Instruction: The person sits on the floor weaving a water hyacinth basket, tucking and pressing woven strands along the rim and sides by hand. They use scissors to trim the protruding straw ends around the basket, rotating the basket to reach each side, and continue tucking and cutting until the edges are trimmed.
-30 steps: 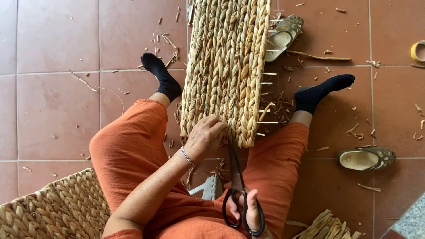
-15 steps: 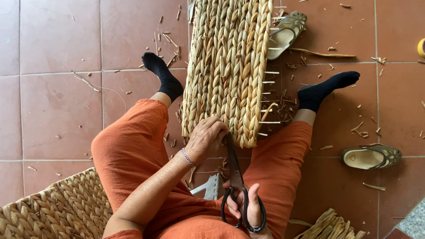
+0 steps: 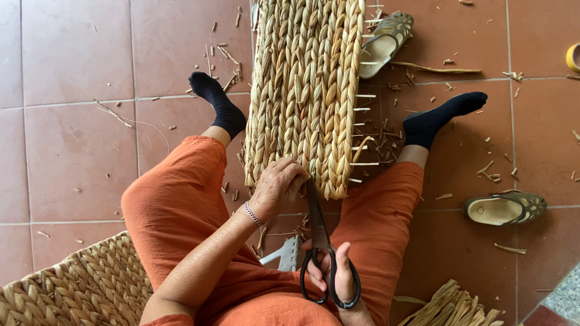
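Head view: I see my left hand (image 3: 275, 190) clamped on the near edge of the woven mat (image 3: 305, 90), which lies on the floor (image 3: 72, 151) between my legs. My right hand (image 3: 338, 278) is closed through the scissors (image 3: 323, 253), blades at that edge. I judge the mat light, stiff yet springy, rough enough not to slip; best pinched at the braided rim, clear of the protruding stubs (image 3: 362, 111).

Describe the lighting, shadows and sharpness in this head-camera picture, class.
Head view: soft, even daylight, no glare on the tiled floor; only faint shadows beside the woven panel and under the sandal; left hand, right hand and scissors look sharp, no motion blur; slight wide-angle stretch toward the edges.
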